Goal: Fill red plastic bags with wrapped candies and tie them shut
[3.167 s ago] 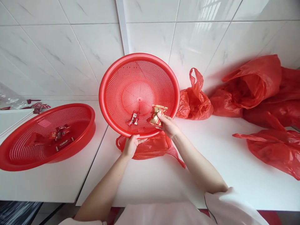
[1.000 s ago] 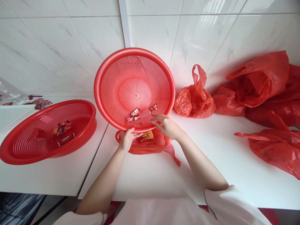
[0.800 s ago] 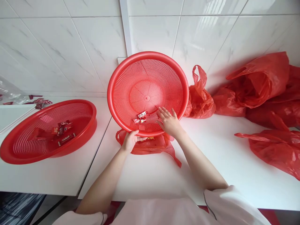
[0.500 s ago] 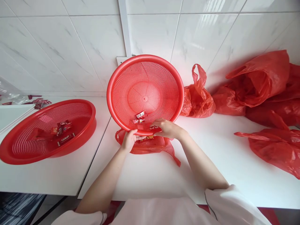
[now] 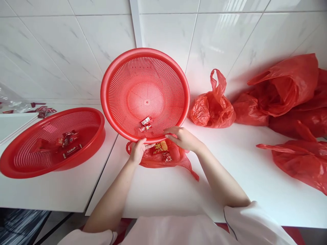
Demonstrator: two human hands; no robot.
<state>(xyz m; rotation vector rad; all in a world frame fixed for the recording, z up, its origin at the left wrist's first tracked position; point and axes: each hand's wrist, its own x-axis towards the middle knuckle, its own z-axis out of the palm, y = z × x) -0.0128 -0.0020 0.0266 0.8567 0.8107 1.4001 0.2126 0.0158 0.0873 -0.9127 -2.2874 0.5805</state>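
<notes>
A red perforated plastic basket [image 5: 173,81] is tipped up with its opening facing me. My left hand [image 5: 138,151] grips its lower rim, thumb on top and fingers underneath. Several small red-wrapped candies [image 5: 146,123] rest low inside it. At the right part of that rim is my right hand [image 5: 184,139], fingers apart and holding nothing; whether it touches the rim I cannot tell. Below the basket, an opened red plastic bag [image 5: 153,163] lies on the table, with a yellow-and-brown packet [image 5: 160,147] and a red-and-white candy [image 5: 167,157] showing in it.
On the left stands a second red basket [image 5: 84,163] with several wrapped sweets [image 5: 68,139]. A tied-looking red bag [image 5: 212,109] is by the tiled wall. More red bags [image 5: 288,92] crowd the right side of the white table [image 5: 230,156]. Clear plastic [image 5: 12,100] lies far left.
The held basket has shifted left and up, showing more of the bag below. A candy under my right fingers is gone from the basket; a red-and-white candy now shows in the bag.
</notes>
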